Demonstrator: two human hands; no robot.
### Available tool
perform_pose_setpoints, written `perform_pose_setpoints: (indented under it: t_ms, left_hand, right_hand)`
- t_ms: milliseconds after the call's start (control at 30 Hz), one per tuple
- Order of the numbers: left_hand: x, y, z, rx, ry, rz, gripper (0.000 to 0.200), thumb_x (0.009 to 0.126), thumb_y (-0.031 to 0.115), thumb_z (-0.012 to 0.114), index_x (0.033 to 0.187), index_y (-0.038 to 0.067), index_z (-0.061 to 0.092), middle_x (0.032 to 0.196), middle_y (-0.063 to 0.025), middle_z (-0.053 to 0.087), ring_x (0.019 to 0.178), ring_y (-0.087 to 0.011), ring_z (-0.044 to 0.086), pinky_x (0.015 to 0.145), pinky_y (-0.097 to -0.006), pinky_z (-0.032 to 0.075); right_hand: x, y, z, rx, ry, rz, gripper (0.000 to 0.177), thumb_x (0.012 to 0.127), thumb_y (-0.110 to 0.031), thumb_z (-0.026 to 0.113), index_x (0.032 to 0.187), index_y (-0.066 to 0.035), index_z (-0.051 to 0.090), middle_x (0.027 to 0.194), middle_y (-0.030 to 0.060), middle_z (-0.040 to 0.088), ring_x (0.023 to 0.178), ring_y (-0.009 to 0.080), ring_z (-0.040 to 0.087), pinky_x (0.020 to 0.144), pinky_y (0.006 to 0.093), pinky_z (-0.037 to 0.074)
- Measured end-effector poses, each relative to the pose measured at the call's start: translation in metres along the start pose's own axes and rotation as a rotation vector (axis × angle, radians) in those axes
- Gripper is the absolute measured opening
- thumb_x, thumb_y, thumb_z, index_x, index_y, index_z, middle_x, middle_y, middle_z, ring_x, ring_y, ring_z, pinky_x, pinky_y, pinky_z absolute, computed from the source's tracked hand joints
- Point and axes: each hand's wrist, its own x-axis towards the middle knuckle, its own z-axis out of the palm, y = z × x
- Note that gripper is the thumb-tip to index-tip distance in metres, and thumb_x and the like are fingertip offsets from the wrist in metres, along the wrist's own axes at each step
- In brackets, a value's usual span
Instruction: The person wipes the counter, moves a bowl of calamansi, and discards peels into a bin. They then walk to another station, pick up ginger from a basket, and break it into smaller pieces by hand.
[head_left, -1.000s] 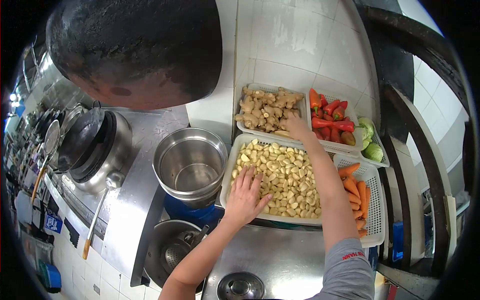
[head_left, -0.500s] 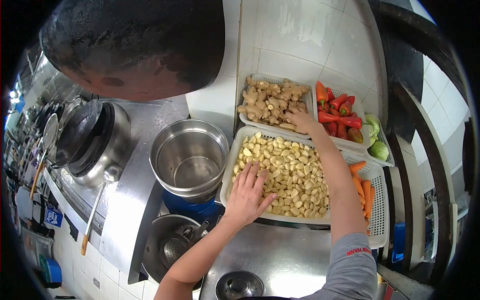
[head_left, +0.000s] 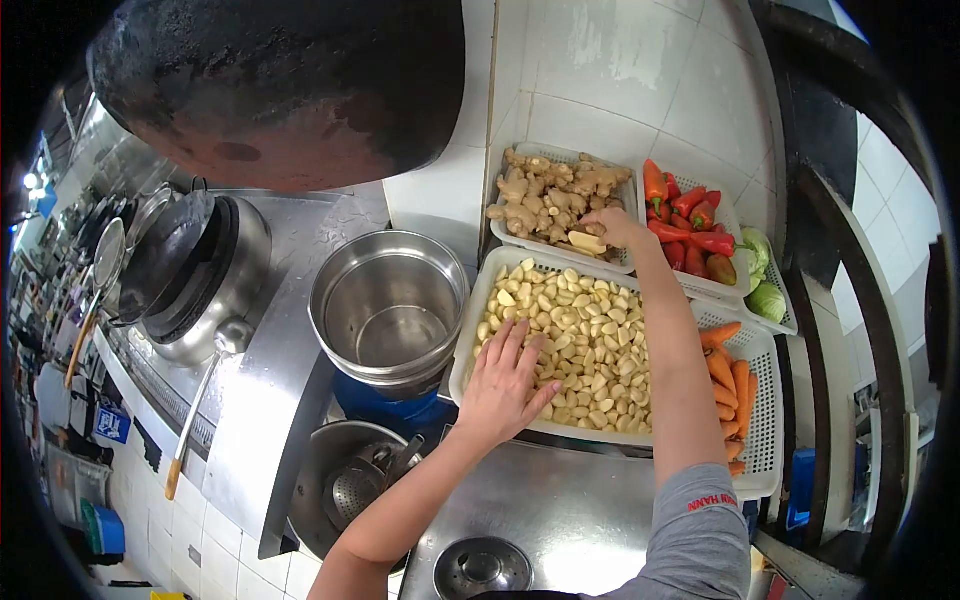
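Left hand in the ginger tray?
No, the left hand lies flat on the garlic cloves, while the right hand is at the ginger.

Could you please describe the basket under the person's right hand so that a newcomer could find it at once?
Start at the white tiled wall at the back. Against it, at the left end of the row, stands a white perforated plastic basket with the right hand in it. It alone holds knobbly beige ginger roots; its neighbours hold red peppers and pale peeled garlic cloves.
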Motion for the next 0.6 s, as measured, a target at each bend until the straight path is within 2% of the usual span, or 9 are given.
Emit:
perform_pose_setpoints:
  t_ms: [267, 333, 367, 433, 467, 533, 600]
  left_hand:
    - [-0.001, -0.001, 0.001, -0.002, 0.019, -0.002, 0.055, 0.082, 0.04, 0.05, 0.122, 0.004, 0.038, 0.128, -0.0186, 0.032, 0.122, -0.0333, 0.026, 0.098, -0.0431, 0.026]
    - [-0.001, -0.001, 0.001, -0.004, 0.028, 0.003, 0.055, 0.082, 0.04, 0.05, 0.122, 0.003, 0.039, 0.127, -0.0185, 0.033, 0.122, -0.0331, 0.027, 0.098, -0.0429, 0.026]
    - [-0.001, -0.001, 0.001, -0.003, 0.029, 0.003, 0.055, 0.082, 0.04, 0.05, 0.122, 0.003, 0.039, 0.127, -0.0185, 0.033, 0.122, -0.0331, 0.027, 0.098, -0.0429, 0.026]
    - [-0.001, -0.001, 0.001, -0.007, 0.032, -0.004, 0.055, 0.082, 0.04, 0.05, 0.121, 0.003, 0.039, 0.127, -0.0186, 0.033, 0.122, -0.0332, 0.027, 0.098, -0.0429, 0.026]
    - [-0.001, -0.002, 0.001, -0.006, 0.031, -0.003, 0.055, 0.082, 0.04, 0.05, 0.121, 0.003, 0.039, 0.127, -0.0186, 0.033, 0.122, -0.0332, 0.027, 0.098, -0.0429, 0.026]
    - [-0.001, -0.002, 0.001, -0.008, 0.027, -0.005, 0.055, 0.082, 0.039, 0.05, 0.121, 0.003, 0.039, 0.127, -0.0187, 0.033, 0.122, -0.0333, 0.027, 0.098, -0.0427, 0.026]
    - [-0.001, -0.001, 0.002, -0.017, 0.031, -0.004, 0.054, 0.082, 0.039, 0.05, 0.121, 0.003, 0.039, 0.127, -0.0188, 0.033, 0.122, -0.0333, 0.027, 0.098, -0.0427, 0.026]
  right_hand:
    - [-0.003, -0.006, -0.001, 0.014, -0.032, 0.081, 0.05, 0.065, 0.004, 0.058, 0.111, -0.013, 0.055, 0.108, 0.0128, 0.057, 0.1, 0.0273, 0.053, 0.084, 0.0354, 0.043]
    - [0.005, 0.002, 0.006, -0.013, -0.016, 0.066, 0.042, 0.069, -0.006, 0.065, 0.109, -0.012, 0.053, 0.103, 0.0137, 0.057, 0.094, 0.0301, 0.054, 0.081, 0.0369, 0.044]
    - [0.007, 0.007, 0.01, -0.013, -0.014, 0.064, 0.042, 0.069, -0.006, 0.065, 0.109, -0.012, 0.053, 0.103, 0.0137, 0.057, 0.094, 0.0301, 0.054, 0.081, 0.0369, 0.044]
    - [0.002, 0.002, 0.01, -0.205, 0.169, -0.01, 0.032, 0.076, -0.006, 0.057, 0.107, -0.011, 0.049, 0.102, 0.0159, 0.054, 0.092, 0.0316, 0.054, 0.081, 0.0401, 0.043]
    - [0.0, 0.001, 0.008, -0.204, 0.171, -0.009, 0.032, 0.076, -0.006, 0.057, 0.107, -0.011, 0.049, 0.102, 0.0159, 0.054, 0.092, 0.0316, 0.054, 0.081, 0.0401, 0.043]
    - [-0.012, -0.019, -0.008, -0.27, 0.198, 0.107, 0.027, 0.077, -0.006, 0.052, 0.104, -0.01, 0.046, 0.101, 0.018, 0.05, 0.09, 0.0344, 0.054, 0.079, 0.0434, 0.043]
    - [-0.011, -0.019, -0.005, -0.229, 0.273, 0.158, 0.031, 0.075, -0.007, 0.054, 0.104, -0.009, 0.042, 0.1, 0.02, 0.051, 0.091, 0.0368, 0.053, 0.078, 0.044, 0.044]
